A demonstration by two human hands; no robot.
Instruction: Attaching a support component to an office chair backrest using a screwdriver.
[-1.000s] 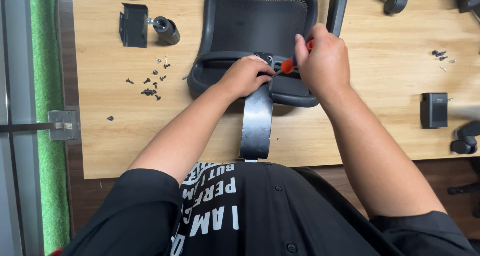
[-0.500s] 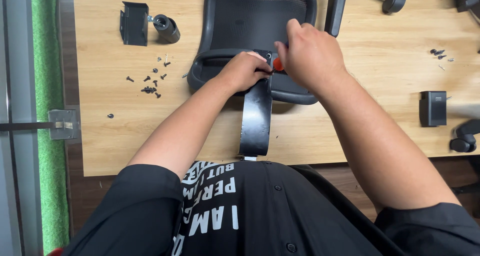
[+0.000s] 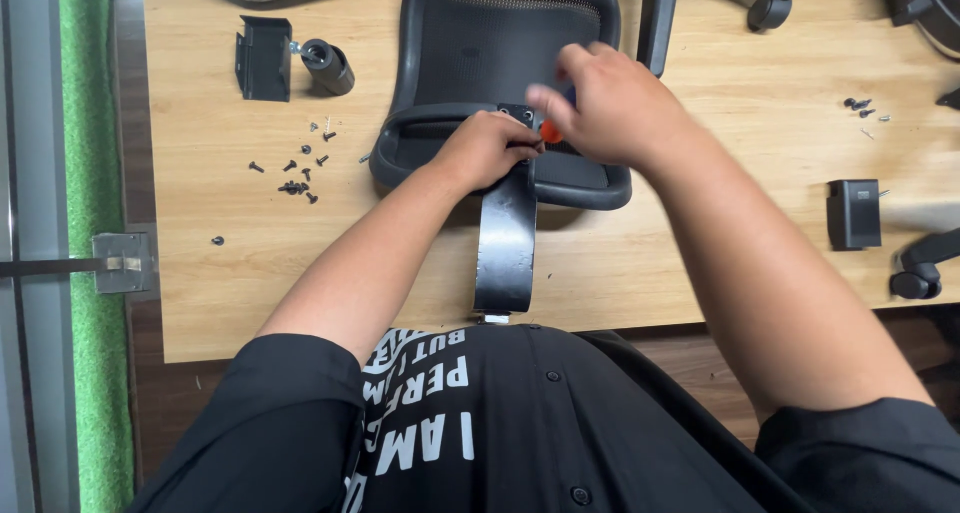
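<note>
Far left: green turf strip (image 3: 85, 173) beside grey metal rail, small metal bracket (image 3: 122, 262) at edge of light wooden counter (image 3: 700, 243). On counter, upper left: black folded metal plate (image 3: 263, 59) just beside black chair caster with metal stem (image 3: 326, 66). Below these, loose scatter of small black screws (image 3: 295, 168), one stray screw (image 3: 217, 240) apart from rest, nearer counter edge. Centre: black mesh-and-plastic chair backrest (image 3: 500, 53) lying flat; black curved metal support bar (image 3: 506, 238) running from backrest's lower rim toward counter's near edge. Left hand (image 3: 487, 148) resting on joint where bar meets backrest, grip closed over bar's top end, fingers curled down. Right hand (image 3: 612, 105) just beside left, above same joint, motion-blurred; small orange-handled tool (image 3: 551, 131) showing under fingers, grip closed around it, tip hidden. Further right: second small cluster of black screws (image 3: 862, 106), small black rectangular block (image 3: 854, 214) well apart from hands, black caster and chair-base parts (image 3: 920, 268) at right edge. Bottom: black shirt with white print.
</note>
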